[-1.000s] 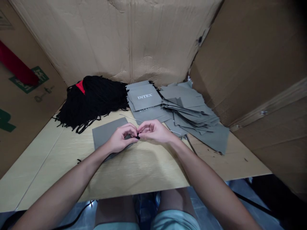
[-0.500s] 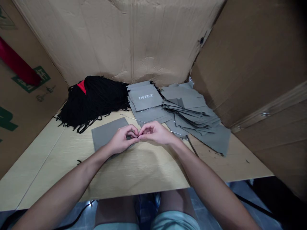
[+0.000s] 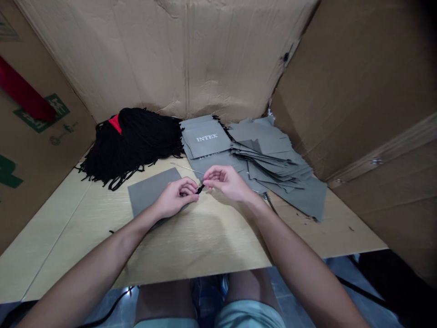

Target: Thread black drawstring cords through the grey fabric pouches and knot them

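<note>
A short length of black cord (image 3: pixel 201 188) spans the small gap between my hands. My left hand (image 3: pixel 175 197) pinches its lower end between thumb and fingers, over the edge of a flat grey fabric piece (image 3: pixel 146 189) lying on the table. With fingertips closed, my right hand (image 3: pixel 225 182) grips the upper end of the cord. A thin metal rod (image 3: pixel 186 168) with a looped tip lies behind and partly under my right hand, so its middle is hidden.
A big bundle of black cords (image 3: pixel 143 136) with a red tie lies at the back left. Grey pouches printed INTEX (image 3: pixel 206 143) are stacked beside it, with loose grey pieces (image 3: pixel 273 159) piled further right. Cardboard walls (image 3: pixel 170 59) enclose the wooden table (image 3: pixel 211 246).
My right hand has moved slightly up and right, away from my left hand. Black cord now shows between the fingertips, which were together before.
</note>
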Demonstrator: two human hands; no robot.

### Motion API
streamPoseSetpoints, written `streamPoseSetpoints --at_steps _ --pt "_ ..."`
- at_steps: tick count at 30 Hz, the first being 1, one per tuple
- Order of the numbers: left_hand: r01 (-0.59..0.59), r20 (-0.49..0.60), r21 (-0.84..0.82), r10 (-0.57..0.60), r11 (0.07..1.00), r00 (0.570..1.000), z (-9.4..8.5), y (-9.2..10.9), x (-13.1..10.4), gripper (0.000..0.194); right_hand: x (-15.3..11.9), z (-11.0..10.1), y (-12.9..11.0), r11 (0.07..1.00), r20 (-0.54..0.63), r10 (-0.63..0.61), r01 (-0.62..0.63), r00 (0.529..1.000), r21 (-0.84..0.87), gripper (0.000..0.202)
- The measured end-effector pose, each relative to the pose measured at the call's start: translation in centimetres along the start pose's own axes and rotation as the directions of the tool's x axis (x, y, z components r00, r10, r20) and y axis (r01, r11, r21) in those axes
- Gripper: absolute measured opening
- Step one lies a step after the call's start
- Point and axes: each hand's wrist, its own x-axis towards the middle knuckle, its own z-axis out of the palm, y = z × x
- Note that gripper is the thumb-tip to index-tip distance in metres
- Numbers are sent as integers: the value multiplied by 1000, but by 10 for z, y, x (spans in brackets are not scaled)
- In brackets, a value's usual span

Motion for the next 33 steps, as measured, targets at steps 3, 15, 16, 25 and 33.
streamPoseSetpoints --at_steps 3,15,16,25,33 --pt "-10 -42 -97 5 995 999 3 -1 0 25 2 -3 1 1000 -26 -7 8 1000 22 24" --pt "-16 -124 -124 1 992 992 8 -4 -1 32 -5 14 3 984 104 156 -164 982 76 47" --pt "-13 -126 -113 -1 993 992 8 -4 -1 33 -5 15 2 983 84 164 -170 983 72 48" --pt "-9 -166 143 33 990 986 8 4 -3 27 -2 14 2 991 -14 133 -133 991 -25 41" --pt "-31 -228 219 82 975 970 12 -3 -1 14 -1 14 2 998 37 67 -66 997 -17 31"
